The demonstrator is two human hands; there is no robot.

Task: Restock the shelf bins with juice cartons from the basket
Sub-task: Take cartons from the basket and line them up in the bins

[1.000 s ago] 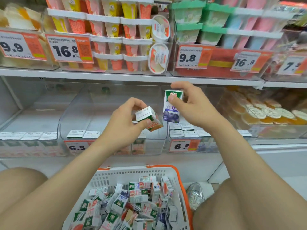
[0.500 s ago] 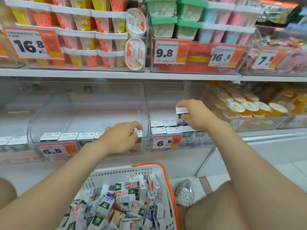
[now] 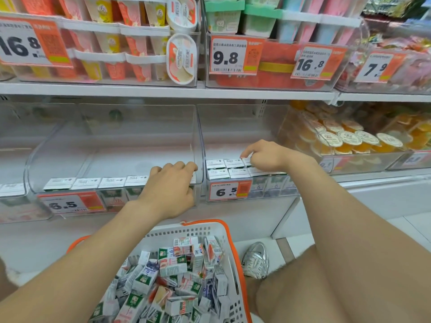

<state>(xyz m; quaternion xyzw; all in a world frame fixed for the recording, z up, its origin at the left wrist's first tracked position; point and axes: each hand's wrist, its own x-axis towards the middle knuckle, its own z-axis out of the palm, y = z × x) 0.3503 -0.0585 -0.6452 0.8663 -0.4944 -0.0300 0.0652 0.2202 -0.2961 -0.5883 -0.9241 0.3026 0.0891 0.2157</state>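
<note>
Head view: both hands in the clear shelf bins.
Right hand [image 3: 265,156] pinches a carton [image 3: 246,161] in the right bin's [image 3: 233,136] far row. Left hand [image 3: 171,190] curls over the middle bin's [image 3: 116,141] carton row [image 3: 98,183]; I cannot tell its grip. Loose cartons [image 3: 172,269] fill the near basket [image 3: 235,252].

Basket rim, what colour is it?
Orange. The rim of the basket is orange, while its walls are white. The head view shows it best.

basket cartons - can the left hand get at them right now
Probably yes: the basket sits open-topped just below the left hand, its cartons heaped loose and uncovered.
</note>
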